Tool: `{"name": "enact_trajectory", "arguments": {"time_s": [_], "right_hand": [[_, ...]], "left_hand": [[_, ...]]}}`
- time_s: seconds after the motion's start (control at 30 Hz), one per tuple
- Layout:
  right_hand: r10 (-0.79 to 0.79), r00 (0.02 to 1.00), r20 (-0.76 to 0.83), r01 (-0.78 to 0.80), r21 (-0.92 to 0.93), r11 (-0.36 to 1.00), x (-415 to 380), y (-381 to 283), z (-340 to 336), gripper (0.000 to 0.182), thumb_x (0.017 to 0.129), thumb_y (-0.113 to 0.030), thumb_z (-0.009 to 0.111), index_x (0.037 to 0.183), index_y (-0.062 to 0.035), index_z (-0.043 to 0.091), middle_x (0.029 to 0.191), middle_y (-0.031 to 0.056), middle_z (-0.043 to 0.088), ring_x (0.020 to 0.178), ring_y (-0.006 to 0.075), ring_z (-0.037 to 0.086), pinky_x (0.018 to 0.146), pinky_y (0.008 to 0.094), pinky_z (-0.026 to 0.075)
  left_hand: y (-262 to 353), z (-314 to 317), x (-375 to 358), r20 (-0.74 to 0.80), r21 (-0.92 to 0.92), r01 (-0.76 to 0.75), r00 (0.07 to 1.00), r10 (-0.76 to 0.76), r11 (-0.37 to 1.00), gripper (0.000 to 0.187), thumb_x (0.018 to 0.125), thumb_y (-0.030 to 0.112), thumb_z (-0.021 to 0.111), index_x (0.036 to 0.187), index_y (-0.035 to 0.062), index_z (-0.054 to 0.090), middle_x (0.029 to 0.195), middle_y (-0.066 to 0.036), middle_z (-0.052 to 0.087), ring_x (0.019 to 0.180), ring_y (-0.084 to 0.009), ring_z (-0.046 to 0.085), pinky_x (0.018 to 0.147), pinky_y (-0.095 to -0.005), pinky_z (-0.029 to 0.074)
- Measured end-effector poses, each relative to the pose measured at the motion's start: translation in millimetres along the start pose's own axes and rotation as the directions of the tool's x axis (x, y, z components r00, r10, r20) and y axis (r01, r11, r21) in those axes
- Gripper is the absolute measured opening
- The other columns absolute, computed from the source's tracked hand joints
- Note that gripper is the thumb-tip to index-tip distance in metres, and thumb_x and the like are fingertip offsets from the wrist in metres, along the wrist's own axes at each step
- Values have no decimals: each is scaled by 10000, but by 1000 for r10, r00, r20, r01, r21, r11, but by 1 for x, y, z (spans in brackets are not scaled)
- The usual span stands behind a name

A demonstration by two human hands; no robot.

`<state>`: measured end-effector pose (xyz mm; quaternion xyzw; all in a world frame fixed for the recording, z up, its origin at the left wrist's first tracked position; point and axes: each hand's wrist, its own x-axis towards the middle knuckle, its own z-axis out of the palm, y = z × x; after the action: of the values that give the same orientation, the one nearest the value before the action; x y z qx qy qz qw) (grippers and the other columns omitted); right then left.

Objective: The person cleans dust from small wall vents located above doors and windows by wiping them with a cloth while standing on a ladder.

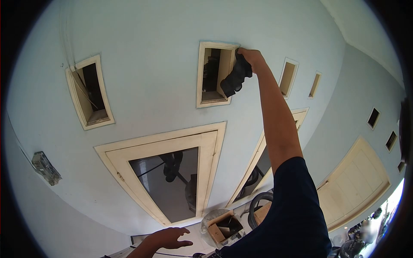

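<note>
My right hand [252, 60] is raised high on the wall, closed on the top of a dark cloth [236, 76]. The cloth hangs bunched and touches the right side of a small cream-framed wall opening [201, 75]. Low in the view, my left hand [168, 238] is held out with thumb and fingers apart and nothing in it. To its right stands an open cardboard box [216, 232] with dark contents that I cannot make out.
A cream-framed glass window [159, 144] sits below the opening, its glass showing reflections. Another framed opening [71, 92] with cables is at left, near an electrical box [46, 167]. A black tyre-like ring [254, 206] stands behind my sleeve; a cream door [359, 182] is at right.
</note>
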<state>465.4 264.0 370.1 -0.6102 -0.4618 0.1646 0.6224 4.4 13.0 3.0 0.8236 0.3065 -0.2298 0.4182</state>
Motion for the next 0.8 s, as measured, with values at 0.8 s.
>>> {"name": "enact_trajectory", "arguments": {"time_s": [0.8], "right_hand": [[-54, 998, -36, 49, -123, 991, 12, 5, 9, 353, 792, -196, 776, 1002, 76, 699, 930, 151, 709, 781, 261, 696, 680, 400, 590]], "left_hand": [[-5, 5, 5, 43, 20, 6, 999, -7, 1000, 847, 916, 689, 580, 1489, 78, 451, 1434, -203, 547, 1331, -354, 523, 1119, -433, 417]]}}
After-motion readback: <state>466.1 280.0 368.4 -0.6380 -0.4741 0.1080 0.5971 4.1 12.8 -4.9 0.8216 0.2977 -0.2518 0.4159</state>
